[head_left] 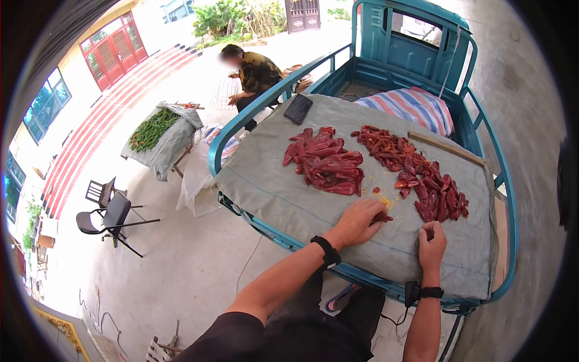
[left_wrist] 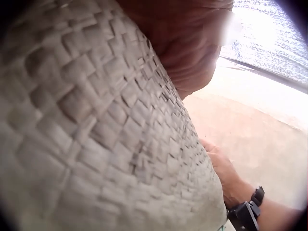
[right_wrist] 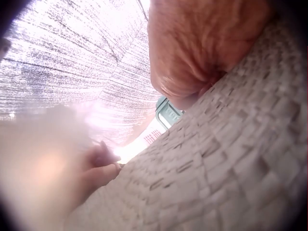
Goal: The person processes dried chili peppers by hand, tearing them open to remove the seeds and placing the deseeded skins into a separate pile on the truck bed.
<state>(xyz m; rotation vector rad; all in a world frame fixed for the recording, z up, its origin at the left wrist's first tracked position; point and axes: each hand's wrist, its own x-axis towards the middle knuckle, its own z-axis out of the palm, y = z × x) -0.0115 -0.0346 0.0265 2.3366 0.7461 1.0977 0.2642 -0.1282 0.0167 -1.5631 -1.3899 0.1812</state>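
Red peppers lie in two heaps, one (head_left: 325,164) at the middle and one (head_left: 416,175) to the right, on a grey woven cloth (head_left: 277,181) spread over a teal cart bed. My left hand (head_left: 359,220) rests on the cloth with its fingers bent over a single red pepper (head_left: 383,218). Close to its right, my right hand (head_left: 432,238) is curled and pinches a small dark red piece (head_left: 429,231). Both wrist views show mostly the woven cloth (left_wrist: 96,144) (right_wrist: 231,163) close up, with a hand's underside above it.
Yellow seeds (head_left: 386,199) are scattered between the heaps. A dark phone (head_left: 298,109) and a striped bundle (head_left: 410,105) lie at the cart's far end, and a wooden stick (head_left: 446,148) lies at the right. Beyond sit a person (head_left: 256,75), a table of green peppers (head_left: 154,130) and folding chairs (head_left: 111,214).
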